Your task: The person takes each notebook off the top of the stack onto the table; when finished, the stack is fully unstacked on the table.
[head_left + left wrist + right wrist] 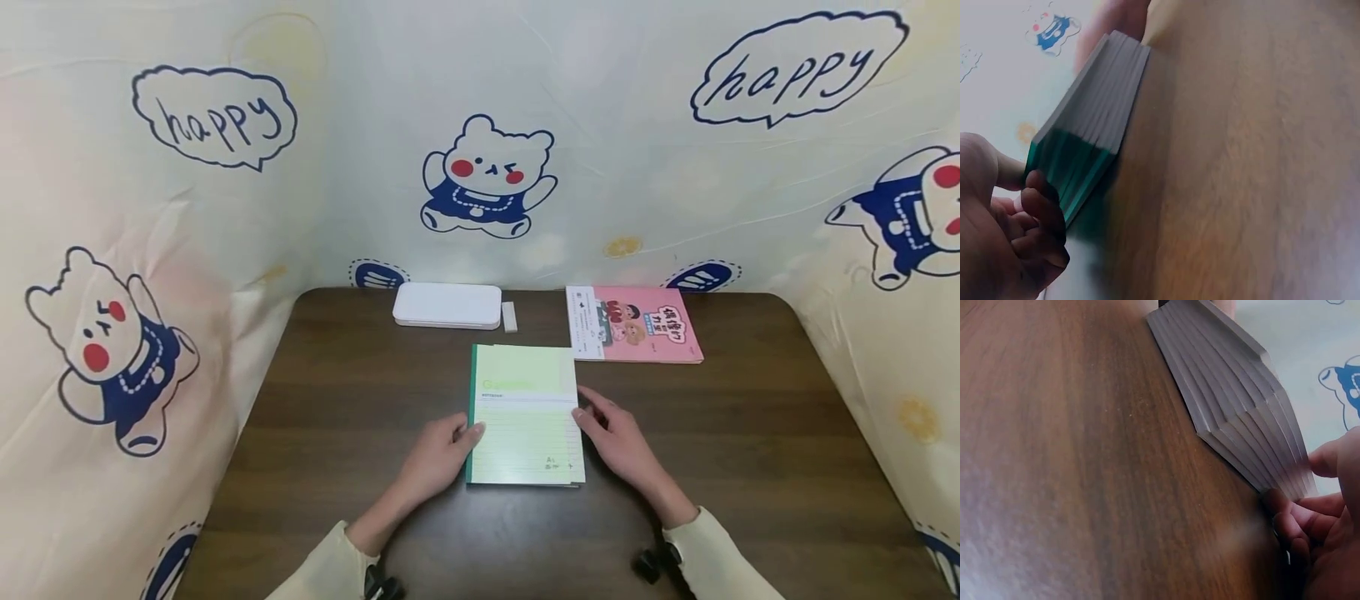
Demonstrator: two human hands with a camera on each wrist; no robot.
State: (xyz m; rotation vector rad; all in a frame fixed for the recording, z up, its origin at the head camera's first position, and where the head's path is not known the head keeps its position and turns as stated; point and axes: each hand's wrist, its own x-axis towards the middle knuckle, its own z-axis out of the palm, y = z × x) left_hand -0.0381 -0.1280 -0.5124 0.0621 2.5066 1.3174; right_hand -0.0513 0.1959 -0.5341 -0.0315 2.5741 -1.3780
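A stack of several notebooks point(528, 433) with a pale green ruled cover and dark green spine is between my two hands at the middle of the table. On the spine side, my left hand point(437, 454) grips the stack, thumb over the cover's edge and fingers curled below. The left wrist view shows the green spines point(1072, 169) beside those fingers. My right hand point(618, 437) holds the opposite edge, thumb on top. In the right wrist view, its fingers point(1297, 519) curl at the lower corner of the layered page edges point(1229, 394).
Behind the stack on the brown table point(750, 467) lie a white case point(447, 306) and a small white block point(510, 317). A pink book point(645, 325) lies at the back right, close to the stack's far corner. Printed cloth point(600, 100) hangs around the table.
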